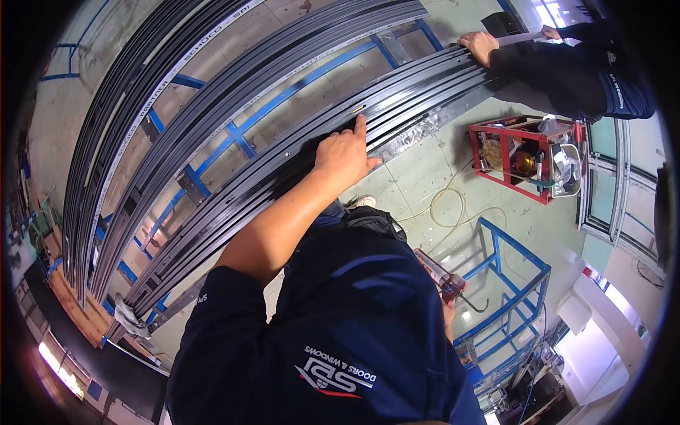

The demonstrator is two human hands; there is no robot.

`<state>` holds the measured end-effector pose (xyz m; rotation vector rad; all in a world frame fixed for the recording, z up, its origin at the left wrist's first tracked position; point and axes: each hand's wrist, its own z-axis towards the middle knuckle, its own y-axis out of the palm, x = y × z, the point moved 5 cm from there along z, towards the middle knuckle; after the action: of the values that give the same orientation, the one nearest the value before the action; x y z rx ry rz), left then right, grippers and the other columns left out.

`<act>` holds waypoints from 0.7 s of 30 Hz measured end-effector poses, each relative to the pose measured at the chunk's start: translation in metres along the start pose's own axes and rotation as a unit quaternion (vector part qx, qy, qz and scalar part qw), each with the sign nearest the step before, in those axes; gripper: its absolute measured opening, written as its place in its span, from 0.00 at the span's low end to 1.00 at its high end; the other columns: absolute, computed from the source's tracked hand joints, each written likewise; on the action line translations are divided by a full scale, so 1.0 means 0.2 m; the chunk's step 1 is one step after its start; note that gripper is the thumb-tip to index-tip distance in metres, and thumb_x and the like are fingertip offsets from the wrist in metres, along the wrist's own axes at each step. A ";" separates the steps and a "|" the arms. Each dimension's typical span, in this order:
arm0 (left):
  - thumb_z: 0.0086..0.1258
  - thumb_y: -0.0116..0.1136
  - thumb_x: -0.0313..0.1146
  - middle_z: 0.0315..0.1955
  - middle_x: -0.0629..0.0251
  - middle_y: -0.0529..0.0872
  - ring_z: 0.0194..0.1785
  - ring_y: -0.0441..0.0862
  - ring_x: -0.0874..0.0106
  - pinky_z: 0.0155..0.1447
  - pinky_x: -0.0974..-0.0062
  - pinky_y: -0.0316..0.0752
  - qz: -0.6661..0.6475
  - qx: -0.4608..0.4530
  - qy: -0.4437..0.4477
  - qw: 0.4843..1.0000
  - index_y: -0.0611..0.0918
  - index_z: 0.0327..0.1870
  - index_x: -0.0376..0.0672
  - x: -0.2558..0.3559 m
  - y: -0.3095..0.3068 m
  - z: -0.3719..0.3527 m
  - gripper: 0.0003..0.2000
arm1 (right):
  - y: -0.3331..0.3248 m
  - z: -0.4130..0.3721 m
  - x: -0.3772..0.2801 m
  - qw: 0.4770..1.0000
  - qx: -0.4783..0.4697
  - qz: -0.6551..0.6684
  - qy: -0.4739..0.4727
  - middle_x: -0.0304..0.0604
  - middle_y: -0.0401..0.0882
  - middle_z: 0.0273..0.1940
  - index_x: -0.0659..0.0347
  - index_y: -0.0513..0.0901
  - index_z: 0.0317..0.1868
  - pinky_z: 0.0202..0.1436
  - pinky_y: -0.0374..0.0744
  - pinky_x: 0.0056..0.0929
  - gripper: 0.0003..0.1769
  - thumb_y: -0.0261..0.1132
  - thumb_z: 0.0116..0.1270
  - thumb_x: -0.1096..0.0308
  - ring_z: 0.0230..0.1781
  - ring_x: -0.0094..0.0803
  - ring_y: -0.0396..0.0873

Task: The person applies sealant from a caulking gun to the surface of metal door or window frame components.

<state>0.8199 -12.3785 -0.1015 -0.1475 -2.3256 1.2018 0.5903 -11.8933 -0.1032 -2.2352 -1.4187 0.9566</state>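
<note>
Below our one navy shirt (340, 333), our left hand (346, 154) lies open on the nearest of three profile bundles (234, 92). Our right hand (448, 309) is closed around one red tool (438, 273).

dark grey profiles (411, 88) on blue rack (239, 137); navy shirt (340, 304), white-red logo (336, 373); red cart (510, 152); pale green floor (418, 173).

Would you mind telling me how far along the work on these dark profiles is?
Done: the dark profiles lie bundled on the blue rack. In hand: the left hand presses on the nearest one, and the right hand holds a sealant gun. Left: no sealant bead is visible yet.
</note>
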 end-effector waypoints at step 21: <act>0.62 0.66 0.57 0.42 0.46 0.86 0.46 0.85 0.55 0.52 0.64 0.80 0.009 0.017 0.013 1.000 0.60 0.74 0.31 0.00 0.02 -0.01 0.47 | -0.04 0.05 0.16 0.999 -0.006 -0.031 -0.041 0.34 0.73 0.16 0.59 0.80 0.26 0.13 0.60 0.22 0.19 0.63 0.73 0.56 0.10 0.21 0.66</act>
<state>0.8201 -12.3757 -0.1033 -0.1701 -2.2851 1.2399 0.5877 -11.8614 -0.1174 -2.1711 -1.5235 1.0331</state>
